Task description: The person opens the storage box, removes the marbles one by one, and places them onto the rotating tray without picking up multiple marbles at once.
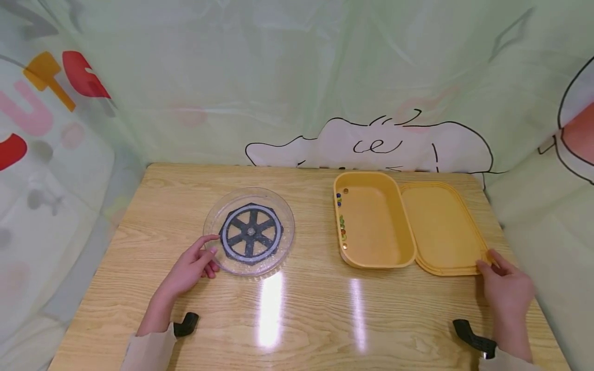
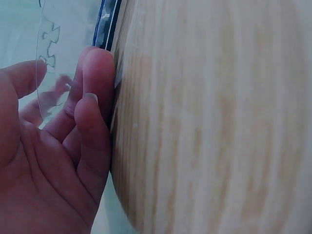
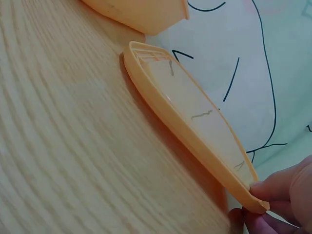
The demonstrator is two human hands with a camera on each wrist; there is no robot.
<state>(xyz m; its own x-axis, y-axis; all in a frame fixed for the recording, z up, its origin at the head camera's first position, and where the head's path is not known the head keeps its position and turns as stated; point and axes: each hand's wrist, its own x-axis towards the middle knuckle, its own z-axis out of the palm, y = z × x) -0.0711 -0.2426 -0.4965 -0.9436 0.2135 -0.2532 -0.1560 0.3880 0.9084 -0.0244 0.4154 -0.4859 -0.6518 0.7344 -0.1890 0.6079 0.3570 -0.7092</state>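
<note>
A clear round plate (image 1: 289,226) with a dark six-spoked wheel pattern rests on the left half of the table. My left hand (image 1: 192,265) is at its lower left rim, fingers loosely bent, index fingertip at the edge. In the left wrist view, the clear rim (image 2: 38,83) crosses in front of the thumb. A yellow lid (image 1: 447,226) lies right of a yellow box (image 1: 382,226). My right hand (image 1: 508,283) pinches the lid's near right corner between thumb and fingers. The right wrist view shows the thumb on top of the lid (image 3: 180,129).
Several small coloured marbles (image 1: 343,226) line the box's left inner side. The wooden table (image 1: 306,319) meets a printed curtain (image 1: 232,93) at the back and sides. Bright reflections mark the tabletop's front half.
</note>
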